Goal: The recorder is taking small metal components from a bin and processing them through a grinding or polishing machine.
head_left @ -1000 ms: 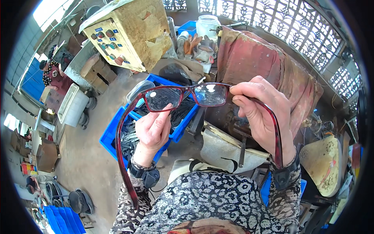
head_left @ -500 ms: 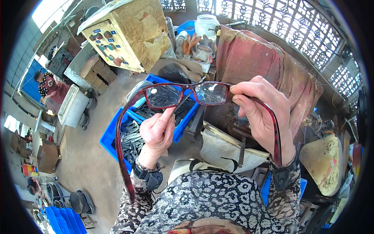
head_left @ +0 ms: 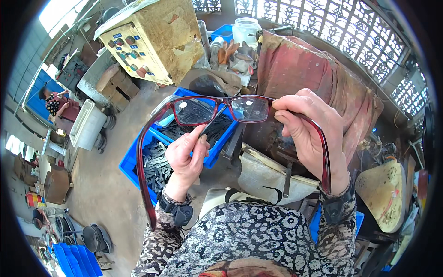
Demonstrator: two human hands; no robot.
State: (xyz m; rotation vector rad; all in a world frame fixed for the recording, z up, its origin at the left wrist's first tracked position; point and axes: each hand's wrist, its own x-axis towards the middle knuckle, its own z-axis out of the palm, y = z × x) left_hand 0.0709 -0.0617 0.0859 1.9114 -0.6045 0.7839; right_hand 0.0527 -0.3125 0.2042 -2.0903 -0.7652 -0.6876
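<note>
Dark-red glasses (head_left: 221,109) in right hand (head_left: 308,134), left hand (head_left: 187,154) perhaps with thin tool.

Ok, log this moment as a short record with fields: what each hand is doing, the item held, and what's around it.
left hand: left hand pinches a thin dark tool whose tip points at the middle of the glasses
right hand: right hand grips the glasses at the right hinge
item: glasses, dark red frame, clear lenses, arms unfolded
below: blue bins holding dark metal parts
behind: yellow control box with buttons; reddish cloth draped over a machine
nearby: another person at far left
</note>
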